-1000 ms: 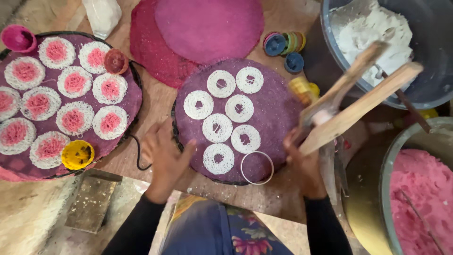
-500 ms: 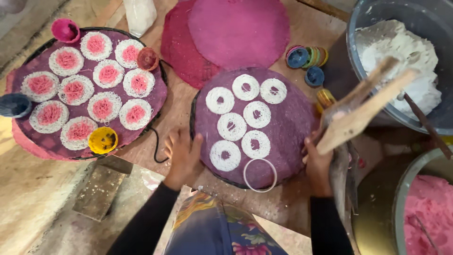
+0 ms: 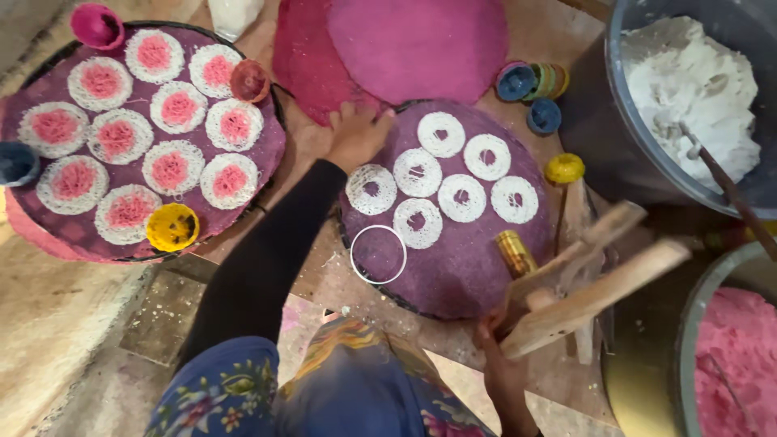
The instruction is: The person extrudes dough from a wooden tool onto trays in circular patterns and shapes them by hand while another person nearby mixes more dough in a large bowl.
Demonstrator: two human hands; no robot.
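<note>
1. The left hand (image 3: 356,133), on a black-sleeved arm that crosses the middle of the frame, lies at the upper left rim of the purple round mat (image 3: 477,275). Its fingers are spread flat on the mat's edge, so this grip is apart and holds nothing.
2. The right hand (image 3: 494,344), at the lower centre right of the frame, has its grip clamped on the wooden press (image 3: 595,275). The press's two pale arms slant up toward the right, and a brass cylinder (image 3: 515,252) sits at its lower end over the mat.
3. The purple round mat lies in the centre of the frame and carries six white noodle rings (image 3: 461,197) in two rough rows.
4. A thin metal ring (image 3: 378,254) lies on the mat's lower left part, just beside the nearest noodle ring.
5. At the upper left of the frame a second round tray (image 3: 271,154) carries white rounds with pink centres (image 3: 170,170).
6. Small cups sit at that tray's edge, among them a yellow cup (image 3: 171,227).
7. Pink mats (image 3: 421,44) are stacked at the top centre.
8. A grey tub of white dough (image 3: 688,89) is at the upper right.
9. A bowl of pink dough (image 3: 736,364) is at the lower right.
</note>
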